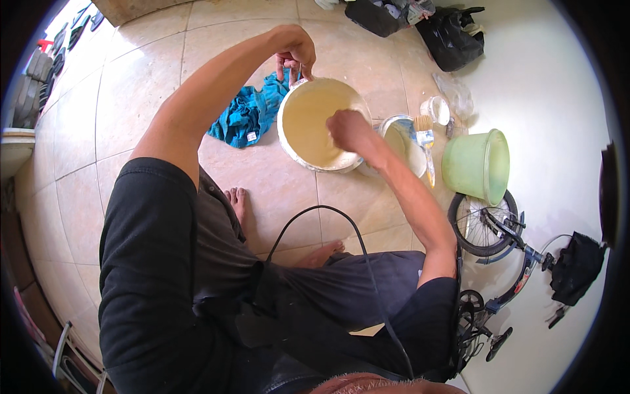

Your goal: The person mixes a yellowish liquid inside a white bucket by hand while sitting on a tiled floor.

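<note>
A white bucket (302,134) with a pale cream inside stands tilted toward me in the middle of the view. My left hand (294,56) grips its far rim with bent fingers. My right hand (346,130) is closed inside the bucket's opening; what it holds, if anything, is hidden. Left of the bucket lies a crumpled turquoise cloth (239,115). To the right is a smaller paint-smeared container (415,157) with pale contents, and a brush (425,135) with light bristles lies across its edge.
A small white tub (434,111), a green bucket (472,164) and a bicycle (485,226) are along the white wall at right. Black bags (446,39) sit at the back, footwear (79,26) at far left. My bare feet (237,203) are on the tiled floor (141,85).
</note>
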{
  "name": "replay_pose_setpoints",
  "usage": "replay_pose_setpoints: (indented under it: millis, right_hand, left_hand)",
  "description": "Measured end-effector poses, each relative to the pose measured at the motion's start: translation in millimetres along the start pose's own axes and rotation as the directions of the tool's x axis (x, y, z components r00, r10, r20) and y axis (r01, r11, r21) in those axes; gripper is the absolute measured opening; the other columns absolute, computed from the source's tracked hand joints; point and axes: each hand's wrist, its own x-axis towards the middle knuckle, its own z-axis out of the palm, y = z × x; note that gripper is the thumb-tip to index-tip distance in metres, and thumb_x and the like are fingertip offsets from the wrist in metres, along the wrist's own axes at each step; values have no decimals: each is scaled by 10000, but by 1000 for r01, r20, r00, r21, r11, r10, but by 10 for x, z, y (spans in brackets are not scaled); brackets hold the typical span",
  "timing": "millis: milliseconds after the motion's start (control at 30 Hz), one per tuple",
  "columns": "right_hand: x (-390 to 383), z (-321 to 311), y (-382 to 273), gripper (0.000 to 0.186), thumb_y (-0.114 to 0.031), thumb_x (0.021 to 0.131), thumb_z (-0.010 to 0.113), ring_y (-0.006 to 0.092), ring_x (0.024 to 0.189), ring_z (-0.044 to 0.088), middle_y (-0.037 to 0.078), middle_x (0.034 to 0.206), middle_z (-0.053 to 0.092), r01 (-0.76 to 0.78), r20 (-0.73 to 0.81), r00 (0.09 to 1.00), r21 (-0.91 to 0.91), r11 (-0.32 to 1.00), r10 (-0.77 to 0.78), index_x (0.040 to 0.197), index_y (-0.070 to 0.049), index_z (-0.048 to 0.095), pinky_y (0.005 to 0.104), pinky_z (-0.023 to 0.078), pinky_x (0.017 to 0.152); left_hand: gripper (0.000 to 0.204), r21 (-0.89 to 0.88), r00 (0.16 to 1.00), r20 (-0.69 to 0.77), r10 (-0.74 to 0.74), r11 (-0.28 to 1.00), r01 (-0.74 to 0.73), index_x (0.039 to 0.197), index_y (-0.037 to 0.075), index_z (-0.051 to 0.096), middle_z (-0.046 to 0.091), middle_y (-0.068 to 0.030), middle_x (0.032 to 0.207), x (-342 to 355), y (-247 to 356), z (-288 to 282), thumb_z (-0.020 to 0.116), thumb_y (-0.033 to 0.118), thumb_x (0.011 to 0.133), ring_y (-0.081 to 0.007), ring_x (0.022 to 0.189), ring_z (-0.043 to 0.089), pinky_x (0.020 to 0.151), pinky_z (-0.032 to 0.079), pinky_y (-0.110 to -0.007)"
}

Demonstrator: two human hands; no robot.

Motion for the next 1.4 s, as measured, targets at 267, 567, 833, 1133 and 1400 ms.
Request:
replay_pose_setpoints:
  millis: [267,567,833,1133,1400]
  right_hand:
    - [269,411,5,35,-65,683,577,317,644,601,153,638,596,142,-647,762,133,981,-22,663,-38,588,418,473,619]
    - [7,86,-85,48,-56,660,572,308,693,622,133,639,613,63,-105,993,60,996,-56,629,-56,608,412,490,631]
    - [306,438,-4,91,-81,687,562,308,668,612,134,634,610,124,-895,432,-64,990,-112,603,-65,593,422,465,615]
    - [12,188,-86,62,-76,669,575,300,692,623,142,663,621,158,-183,974,134,978,-132,661,-74,637,397,485,606]
    - [150,460,249,47,-86,707,563,253,769,597,98,736,600,22,-524,851,-16,1000,-27,739,-67,592,366,465,661]
  left_hand:
    - [375,42,1000,5,-26,999,26,1207,58,528,647,-163,907,6,80,9,546,305,926,-120,684,439,820,527,-422]
    - [389,38,1000,22,-17,999,16,1214,60,528,652,-152,1063,-92,39,57,539,325,929,-118,1034,576,832,525,-404]
    - [363,-3,996,-90,-6,1000,6,1127,16,576,649,-205,1025,-26,91,35,616,279,880,-119,600,596,709,584,-415]
    - [353,-12,985,-174,-12,1000,10,1114,21,601,650,-191,1033,-83,90,74,659,235,839,-102,538,450,696,578,-471]
    - [346,9,989,-145,-25,1000,27,1148,53,597,636,-179,1077,-14,81,37,628,190,832,-95,542,406,696,577,-457]
